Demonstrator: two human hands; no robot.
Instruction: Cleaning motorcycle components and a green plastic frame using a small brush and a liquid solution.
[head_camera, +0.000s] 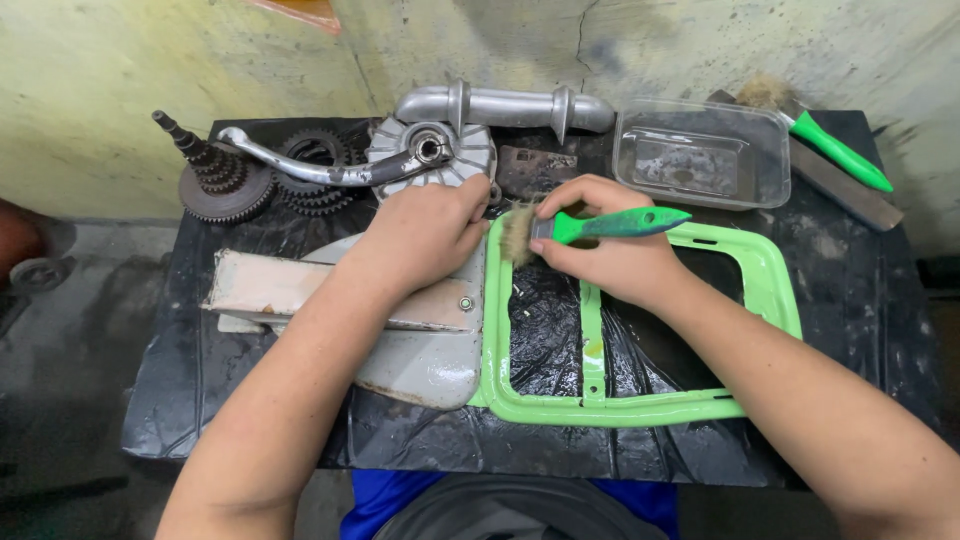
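My right hand (615, 262) pinches green brush (600, 226), bristles on green frame (640, 408); left hand (425, 235) spread, pinning grey cover (430, 360); I'd use short strokes, firm hold

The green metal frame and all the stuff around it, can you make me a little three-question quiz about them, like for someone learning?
1. True or false: the right hand holds a green-handled bristle brush.
2. The left hand presses on: A) the grey metal cover plate, B) the clear plastic tray, C) the dark stacked gears?
3. Fill in: the green metal frame lies on a black ___ sheet.

Key: 1 true; 2 A; 3 plastic.
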